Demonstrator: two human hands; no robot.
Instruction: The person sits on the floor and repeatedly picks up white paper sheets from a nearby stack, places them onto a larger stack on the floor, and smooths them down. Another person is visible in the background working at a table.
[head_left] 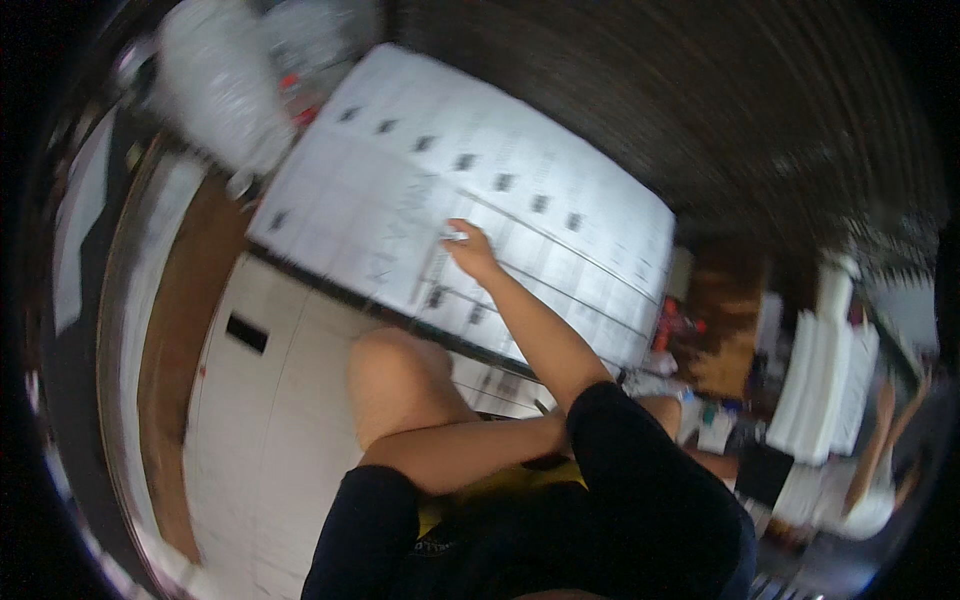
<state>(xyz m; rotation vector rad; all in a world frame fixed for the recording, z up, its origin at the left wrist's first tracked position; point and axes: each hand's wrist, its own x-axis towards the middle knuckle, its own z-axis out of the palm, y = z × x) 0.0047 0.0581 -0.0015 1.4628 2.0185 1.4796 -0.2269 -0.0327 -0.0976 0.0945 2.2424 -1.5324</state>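
Note:
My right hand point(470, 252) reaches over a broad white panel point(340, 190) with rows of small black marks and thin dark lines. Its thumb and fingers are closed together, and a small white bit shows at the fingertips, too blurred to name. Whether the fingers touch the panel is hard to tell. My left forearm point(470, 450) lies across my body towards the right. The left hand itself is hidden behind my right sleeve, so its fingers do not show. My bent knee point(400, 375) is close to the panel's near edge.
Clear plastic bags point(220, 85) bulge at the far left. Brown and white strips point(175, 370) run along the left over a pale tiled floor point(265, 440). Dark ribbed material point(700, 110) fills the far right. White stacked pieces point(815, 385) and another person's arm point(875, 450) are at the right.

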